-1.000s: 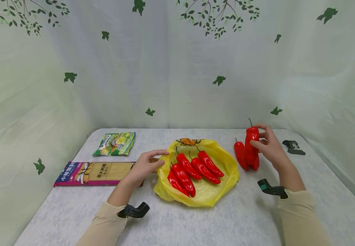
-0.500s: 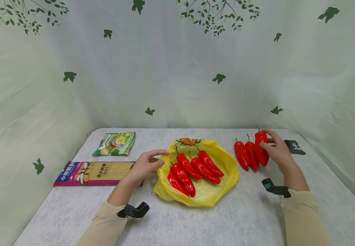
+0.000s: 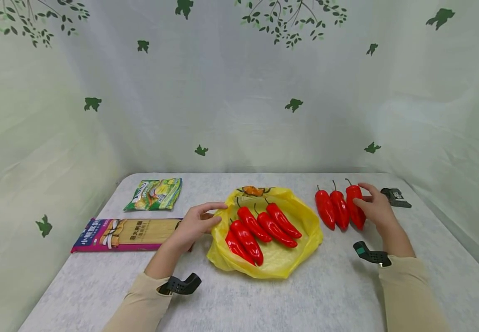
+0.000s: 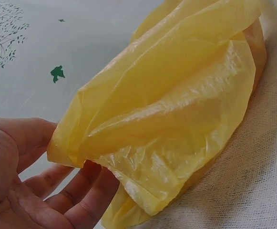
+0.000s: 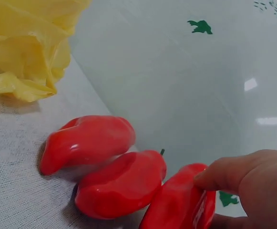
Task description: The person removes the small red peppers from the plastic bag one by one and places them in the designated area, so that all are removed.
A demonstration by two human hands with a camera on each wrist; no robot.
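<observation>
A yellow plastic bag (image 3: 283,265) lies spread with its mouth up, several red peppers (image 3: 246,242) inside it. At its left rim my left hand (image 3: 194,227) pinches the plastic between thumb and fingers; the left wrist view shows the fingertips behind the yellow film (image 4: 167,105). To the right of the bag, three red peppers lie side by side on the table. Of these, my right hand (image 3: 375,207) grips the rightmost pepper (image 3: 354,205), thumb on its near side in the right wrist view. The middle pepper (image 5: 121,186) and left pepper (image 5: 90,143) lie close beside it.
A pack of spaghetti (image 3: 140,231) lies left of the bag, partly behind the left hand. Behind it is a green snack packet (image 3: 154,194). A small black packet (image 3: 396,198) sits beyond the right hand. White curtains with leaf prints surround the table (image 3: 239,304).
My right hand has carried a pepper rightward from above the other two and lowered it to the table beside them. The left hand and bag have stayed in place.
</observation>
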